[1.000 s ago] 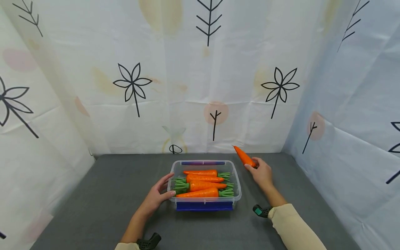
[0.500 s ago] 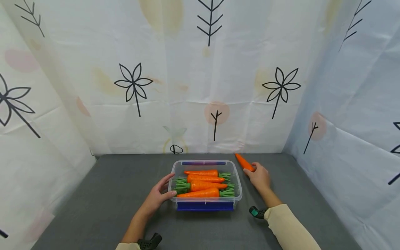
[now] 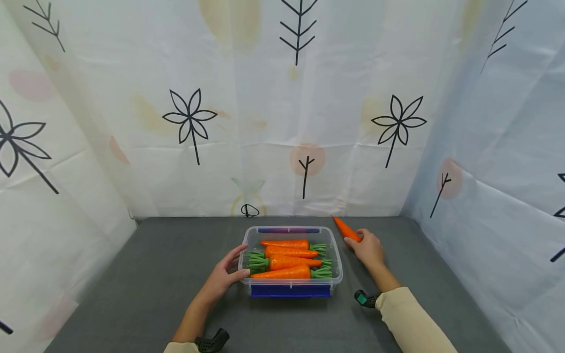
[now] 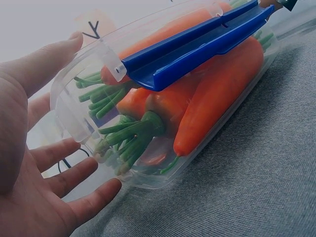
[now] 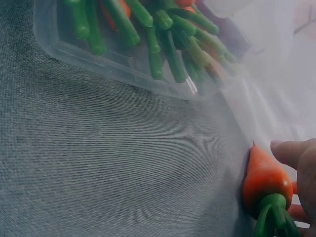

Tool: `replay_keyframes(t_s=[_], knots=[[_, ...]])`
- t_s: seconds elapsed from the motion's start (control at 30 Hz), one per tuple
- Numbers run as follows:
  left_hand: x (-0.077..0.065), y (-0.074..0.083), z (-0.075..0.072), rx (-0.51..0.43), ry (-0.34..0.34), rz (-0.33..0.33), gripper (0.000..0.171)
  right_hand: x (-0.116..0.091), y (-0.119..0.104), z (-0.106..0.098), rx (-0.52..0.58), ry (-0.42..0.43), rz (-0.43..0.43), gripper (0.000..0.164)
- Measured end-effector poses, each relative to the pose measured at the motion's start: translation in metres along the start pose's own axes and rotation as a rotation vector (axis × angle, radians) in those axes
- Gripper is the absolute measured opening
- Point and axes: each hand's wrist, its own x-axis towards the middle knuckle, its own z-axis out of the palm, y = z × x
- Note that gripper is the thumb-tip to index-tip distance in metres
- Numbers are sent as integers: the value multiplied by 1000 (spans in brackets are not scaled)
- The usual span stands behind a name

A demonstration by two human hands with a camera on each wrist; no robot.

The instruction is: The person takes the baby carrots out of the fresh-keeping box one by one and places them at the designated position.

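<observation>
A clear plastic box (image 3: 337, 264) with a blue clip (image 3: 290, 290) on its near side holds several orange carrots (image 3: 282, 272) with green stubs. My left hand (image 3: 219, 278) rests at its left end, thumb at the rim; the left wrist view shows its fingers spread along the clear wall. Right of the box, my right hand (image 3: 370, 249) holds one more carrot (image 3: 343, 227) low at the table, its tip pointing away. In the right wrist view, the thumb is on the near side of that carrot (image 5: 266, 182) and fingers show behind it; its stubs face the camera.
The grey cloth-covered table (image 3: 176, 255) ends at a white printed curtain (image 3: 265, 186) behind and at both sides. A purple clip (image 3: 288, 230) lies along the far side of the box. Black wrist cameras (image 3: 212, 341) are strapped on both wrists.
My right hand has lowered the carrot from in front of the curtain down to the table, then stayed there over the last half second. The left hand and the box have kept their place.
</observation>
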Motion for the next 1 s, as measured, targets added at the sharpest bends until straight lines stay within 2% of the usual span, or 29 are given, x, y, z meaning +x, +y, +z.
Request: replay_keyframes(t_s=[0.27,0.43,0.77,1.0], knots=[[-1,1,1,-11,-2,9,64,3,2,-2,-25,-41,-1,54],[-1,1,0,-10,-4,16,64,1,2,-2,-3,-59,-13,52],[0,-1,0,-4,-9,24,63,-1,-5,0,18,-63,-4,54],[-1,1,0,-5,-16,33,62,4,-9,-3,43,-68,-34,55]])
